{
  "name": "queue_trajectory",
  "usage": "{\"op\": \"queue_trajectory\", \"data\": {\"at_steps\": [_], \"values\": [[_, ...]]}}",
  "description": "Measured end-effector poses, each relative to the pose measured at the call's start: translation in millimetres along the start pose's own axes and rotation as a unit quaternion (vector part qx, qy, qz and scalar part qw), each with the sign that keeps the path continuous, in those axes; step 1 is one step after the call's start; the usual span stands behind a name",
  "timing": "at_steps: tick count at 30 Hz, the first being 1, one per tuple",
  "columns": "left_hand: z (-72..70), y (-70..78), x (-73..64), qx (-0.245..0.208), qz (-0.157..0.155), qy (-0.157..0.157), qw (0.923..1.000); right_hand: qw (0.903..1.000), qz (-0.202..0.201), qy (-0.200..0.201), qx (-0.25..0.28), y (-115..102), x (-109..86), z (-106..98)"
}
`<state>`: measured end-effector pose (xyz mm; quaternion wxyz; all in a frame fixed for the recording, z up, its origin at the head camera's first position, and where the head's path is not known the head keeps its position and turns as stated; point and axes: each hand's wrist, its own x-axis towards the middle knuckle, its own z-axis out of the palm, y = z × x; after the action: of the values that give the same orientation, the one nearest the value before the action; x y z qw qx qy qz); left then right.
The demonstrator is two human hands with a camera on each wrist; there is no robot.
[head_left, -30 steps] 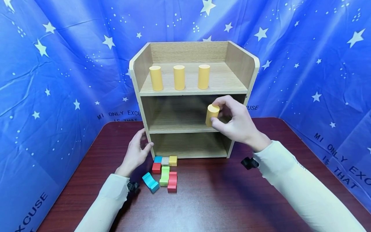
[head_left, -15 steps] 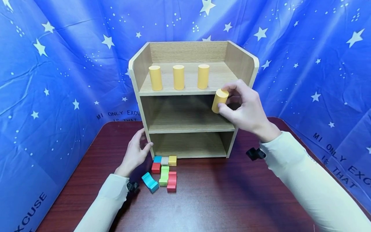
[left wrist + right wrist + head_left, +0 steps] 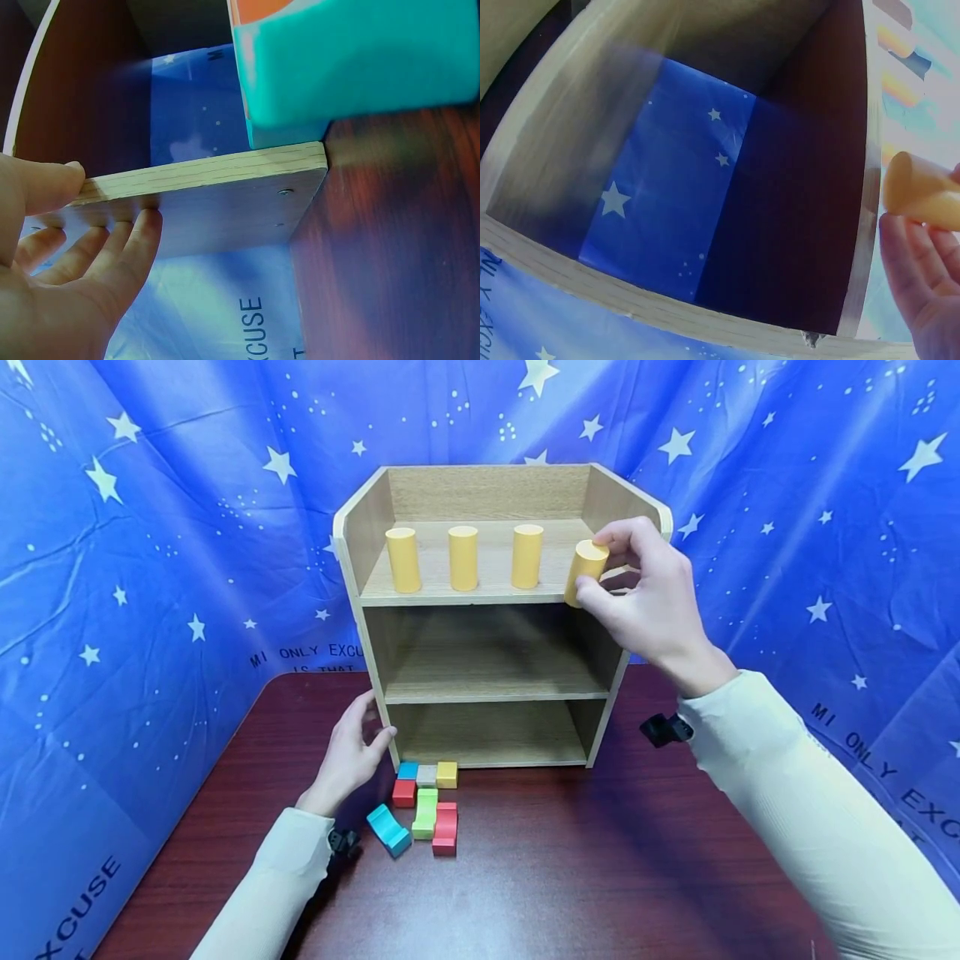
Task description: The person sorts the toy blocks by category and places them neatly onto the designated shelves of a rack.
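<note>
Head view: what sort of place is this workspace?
Probably a makeshift indoor booth for tabletop work, though the room beyond is hidden. A star-printed blue curtain hangs behind and beside the table, which bears a wooden shelf and colored blocks.

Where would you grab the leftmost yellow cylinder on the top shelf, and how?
Probably around its upper half, from the front: the leftmost yellow cylinder stands upright near the open front edge of the top shelf, with a gap before the next cylinder.

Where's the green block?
In the head view, the green block is on the table, left of the middle, between the teal block and the long red block.
</note>
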<state>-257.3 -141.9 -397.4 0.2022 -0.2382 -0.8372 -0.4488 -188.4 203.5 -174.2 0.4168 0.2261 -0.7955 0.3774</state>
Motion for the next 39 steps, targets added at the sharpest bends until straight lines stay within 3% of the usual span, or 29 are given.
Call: {"op": "queue_trajectory", "data": {"at_steps": [7,16,39], "values": [[-0.1,-0.3,0.1,-0.001,0.001,-0.001,1.0,0.9989,0.014,0.005,-0.043,14,10.2,-1],[0.2,-0.7,0.9,-0.005,0.003,0.001,1.0,0.9937,0.044,-0.007,-0.103,17,18.5,-4],[0.2,0.2,0.7,-0.003,-0.008,0.0,1.0,0.9852,0.077,-0.015,-0.152,15,23.8,2]]}}
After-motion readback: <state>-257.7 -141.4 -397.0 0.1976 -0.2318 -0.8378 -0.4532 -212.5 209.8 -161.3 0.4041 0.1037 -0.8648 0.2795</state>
